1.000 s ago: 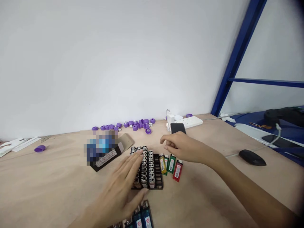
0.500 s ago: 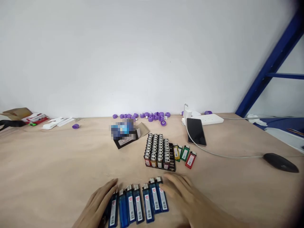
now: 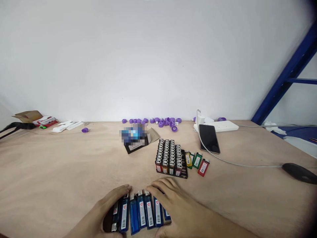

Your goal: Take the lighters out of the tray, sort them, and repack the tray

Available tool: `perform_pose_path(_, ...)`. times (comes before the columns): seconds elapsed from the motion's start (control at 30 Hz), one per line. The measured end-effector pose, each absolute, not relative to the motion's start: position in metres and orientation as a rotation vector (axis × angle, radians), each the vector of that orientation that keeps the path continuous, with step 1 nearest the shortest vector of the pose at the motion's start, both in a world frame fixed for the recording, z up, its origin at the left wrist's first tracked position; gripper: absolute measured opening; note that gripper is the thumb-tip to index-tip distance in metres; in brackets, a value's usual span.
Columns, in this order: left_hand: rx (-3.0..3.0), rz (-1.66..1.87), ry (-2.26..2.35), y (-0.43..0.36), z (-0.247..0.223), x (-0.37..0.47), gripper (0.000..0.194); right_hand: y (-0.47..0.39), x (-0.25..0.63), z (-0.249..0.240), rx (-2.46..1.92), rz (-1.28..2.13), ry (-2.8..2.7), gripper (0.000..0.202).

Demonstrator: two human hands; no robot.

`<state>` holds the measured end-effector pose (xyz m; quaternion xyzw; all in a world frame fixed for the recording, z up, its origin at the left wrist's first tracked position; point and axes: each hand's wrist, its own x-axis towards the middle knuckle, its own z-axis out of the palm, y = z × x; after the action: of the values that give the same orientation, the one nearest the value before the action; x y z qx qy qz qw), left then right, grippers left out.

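Blue lighters (image 3: 142,211) lie side by side in a row on the table in front of me, metal tops pointing away, with one at the left end turned the other way. My left hand (image 3: 105,210) curves round the row's left end, fingers at the tops and thumb at the bottoms. Across from it, my right hand (image 3: 173,201) is cupped over the right end and partly hides the lighters there. Beyond them stands a black tray (image 3: 184,172) of upright lighters (image 3: 168,158), with free slots along its right side.
Yellow, green and red lighters (image 3: 203,167) lie right of the tray. Behind are a phone (image 3: 209,138), a white power strip (image 3: 226,126) and a cable running to a black mouse (image 3: 300,173). An open box (image 3: 136,145) and several purple caps (image 3: 160,124) sit farther back.
My right hand has moved left and closed in over the right end of the row. The blue lighters sit closer together. My left hand now wraps the left end, and the view has shifted slightly.
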<state>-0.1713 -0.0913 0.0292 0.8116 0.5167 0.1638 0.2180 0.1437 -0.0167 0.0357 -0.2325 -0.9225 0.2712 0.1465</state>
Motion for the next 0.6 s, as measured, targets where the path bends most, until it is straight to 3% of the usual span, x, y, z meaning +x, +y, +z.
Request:
perform_pose_path(0.13, 2.202, 0.478, 1.482, -0.098, 0.029, -0.167, 0.087, -0.022, 0.140, 0.039, -0.688, 0.826, -2.626, 0.085)
perform_pose_path(0.3, 2.168, 0.510, 1.373, -0.090, 0.031, -0.149, 0.103, -0.025, 0.126, 0.042, -0.665, 0.793, -2.665, 0.093)
perform_pose_path(0.47, 2.287, 0.542, 1.257, -0.078, 0.023, -0.122, 0.102, -0.031, 0.137, 0.035, -0.818, 0.753, -2.620, 0.081)
perform_pose_path(0.6, 2.466, 0.519, 1.045, -0.063, 0.004, -0.087, 0.114, -0.037, 0.176, 0.029, -0.919, 0.621, -2.606, 0.075)
